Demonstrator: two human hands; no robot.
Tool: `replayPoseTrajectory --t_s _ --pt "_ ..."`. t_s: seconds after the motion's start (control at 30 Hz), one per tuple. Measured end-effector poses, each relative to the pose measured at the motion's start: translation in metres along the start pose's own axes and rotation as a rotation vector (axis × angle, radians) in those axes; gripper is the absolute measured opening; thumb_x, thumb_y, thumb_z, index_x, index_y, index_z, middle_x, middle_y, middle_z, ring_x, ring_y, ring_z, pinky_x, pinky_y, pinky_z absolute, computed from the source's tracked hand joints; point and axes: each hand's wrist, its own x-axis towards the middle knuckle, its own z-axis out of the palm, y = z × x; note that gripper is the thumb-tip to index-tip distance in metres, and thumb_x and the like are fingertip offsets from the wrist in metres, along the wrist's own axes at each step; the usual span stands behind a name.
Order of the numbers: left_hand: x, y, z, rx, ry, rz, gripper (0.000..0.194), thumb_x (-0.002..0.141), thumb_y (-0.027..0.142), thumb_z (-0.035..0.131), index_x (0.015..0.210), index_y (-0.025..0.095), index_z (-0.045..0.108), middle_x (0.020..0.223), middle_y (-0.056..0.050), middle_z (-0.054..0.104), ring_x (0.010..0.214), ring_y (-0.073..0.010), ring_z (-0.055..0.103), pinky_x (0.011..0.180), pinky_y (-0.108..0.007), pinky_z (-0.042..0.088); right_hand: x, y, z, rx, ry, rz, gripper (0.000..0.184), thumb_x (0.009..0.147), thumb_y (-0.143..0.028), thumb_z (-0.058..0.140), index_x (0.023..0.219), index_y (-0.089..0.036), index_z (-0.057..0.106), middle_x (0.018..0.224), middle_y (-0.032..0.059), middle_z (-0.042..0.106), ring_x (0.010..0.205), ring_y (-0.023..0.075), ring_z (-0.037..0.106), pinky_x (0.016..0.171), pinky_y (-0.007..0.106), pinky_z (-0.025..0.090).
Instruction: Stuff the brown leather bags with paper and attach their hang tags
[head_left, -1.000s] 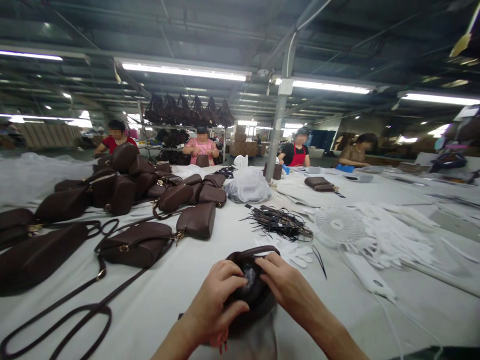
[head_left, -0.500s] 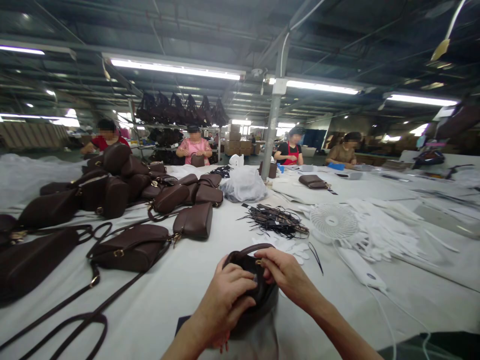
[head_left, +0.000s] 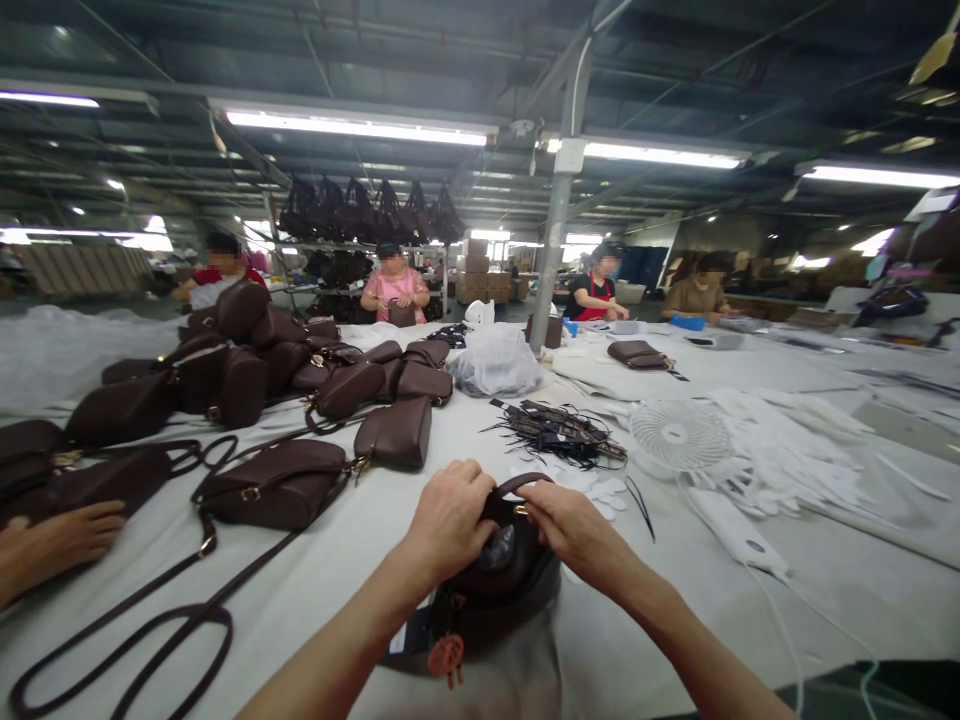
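Observation:
A small dark brown handbag [head_left: 517, 600] stands upright on the table before me, its top unzipped and some clear plastic showing in the opening. My left hand [head_left: 454, 515] grips the rim on the left, by the foot of the curved handle. On the other side my right hand [head_left: 574, 520] pinches the edge beside a gold metal piece [head_left: 520, 510] near the handle. An orange round charm [head_left: 447, 655] hangs at the bag's front. Beside it lies a dark tag [head_left: 411, 635], partly covered.
Brown bags [head_left: 277, 485] with long straps lie heaped on the left, where another person's hand [head_left: 64, 545] rests on one. Beyond are black tags with cords [head_left: 555, 432], a white fan [head_left: 679, 437] with cable, and white cut pieces [head_left: 795, 460]. Several people work across the table.
My left hand has moved from over the bag's opening up to its rim, uncovering the orange charm. Another person's hand has come in at the left onto a bag.

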Motion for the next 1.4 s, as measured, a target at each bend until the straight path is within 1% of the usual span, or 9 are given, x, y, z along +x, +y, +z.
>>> replayPoseTrajectory --t_s 0.07,0.27,0.37,0.53,0.67,0.83,0.97,1.13,1.4 --pt "0.000 -0.004 -0.002 -0.083 -0.030 0.021 0.022 0.075 0.018 0.066 0.096 0.020 0.064 0.097 -0.005 0.058 0.093 -0.0221 0.052 0.080 -0.034 0.044 -0.001 0.001 0.000 0.000 -0.006 0.005 0.022 0.084 -0.011 0.036 0.084 -0.019 0.057 0.070 0.0012 0.057 0.063 0.0152 0.052 0.059 0.026 0.039" --pt "0.000 -0.017 -0.013 -0.427 -0.142 0.187 0.012 0.076 0.008 0.056 0.075 0.019 0.060 0.093 -0.003 0.062 0.097 -0.0181 0.052 0.091 -0.032 0.040 -0.003 0.011 0.009 -0.044 -0.021 0.016 0.024 0.090 -0.014 0.036 0.079 -0.019 0.057 0.077 0.0035 0.057 0.070 0.0163 0.054 0.062 0.026 0.041" --pt "-0.004 -0.018 -0.015 -0.462 -0.166 0.102 0.010 0.081 0.011 0.049 0.080 0.019 0.055 0.085 -0.001 0.058 0.088 -0.0157 0.052 0.083 -0.028 0.042 -0.003 0.014 0.016 -0.082 0.010 0.018 0.025 0.091 -0.014 0.037 0.086 -0.018 0.061 0.083 0.0048 0.058 0.075 0.0168 0.055 0.067 0.027 0.042" --pt "-0.011 -0.021 -0.017 -0.540 -0.068 -0.058 0.018 0.092 0.022 0.036 0.081 0.019 0.049 0.076 0.001 0.053 0.072 -0.0132 0.049 0.067 -0.024 0.041 -0.002 0.014 0.017 -0.103 0.016 0.020 0.025 0.089 -0.013 0.039 0.083 -0.019 0.062 0.080 0.0036 0.059 0.075 0.0168 0.056 0.066 0.027 0.042" --pt "-0.021 -0.022 -0.022 -0.485 -0.050 -0.017 0.011 0.086 0.017 0.044 0.085 0.019 0.055 0.085 -0.002 0.059 0.082 -0.0155 0.054 0.074 -0.026 0.043 0.002 0.009 0.013 -0.047 0.026 0.012 0.025 0.090 -0.017 0.037 0.082 -0.018 0.061 0.081 0.0051 0.062 0.077 0.0184 0.057 0.069 0.029 0.044" --pt "-0.039 -0.004 -0.018 -0.364 0.271 -0.010 0.017 0.091 0.018 0.042 0.092 0.019 0.059 0.085 -0.004 0.062 0.082 -0.0174 0.057 0.074 -0.028 0.045 0.004 0.001 0.013 0.067 0.087 0.098 0.023 0.090 -0.023 0.040 0.080 -0.020 0.060 0.074 0.0020 0.063 0.070 0.0167 0.058 0.067 0.028 0.043" --pt "-0.040 0.022 -0.001 -0.331 0.156 0.034 0.024 0.092 0.014 0.039 0.098 0.020 0.062 0.094 -0.005 0.066 0.088 -0.0182 0.060 0.080 -0.029 0.047 0.003 -0.004 0.009 0.104 0.140 0.153 0.019 0.088 -0.024 0.043 0.079 -0.020 0.059 0.068 -0.0004 0.061 0.063 0.0152 0.058 0.064 0.027 0.042" --pt "-0.019 0.044 0.011 -0.170 0.053 -0.185 0.022 0.087 0.013 0.047 0.103 0.019 0.060 0.105 -0.006 0.064 0.098 -0.0222 0.060 0.084 -0.033 0.047 0.005 -0.005 0.005 0.259 0.164 0.183 0.005 0.086 -0.024 0.047 0.082 -0.022 0.051 0.060 -0.0054 0.057 0.052 0.0127 0.059 0.056 0.024 0.043" --pt "-0.015 0.055 0.004 -0.011 -0.021 -0.249 0.013 0.088 0.018 0.048 0.088 0.022 0.061 0.086 -0.001 0.066 0.080 -0.0202 0.062 0.063 -0.029 0.039 -0.011 -0.021 0.006 0.514 0.151 0.235 0.010 0.087 -0.027 0.050 0.081 -0.023 0.044 0.056 -0.0070 0.055 0.047 0.0124 0.058 0.046 0.021 0.043"
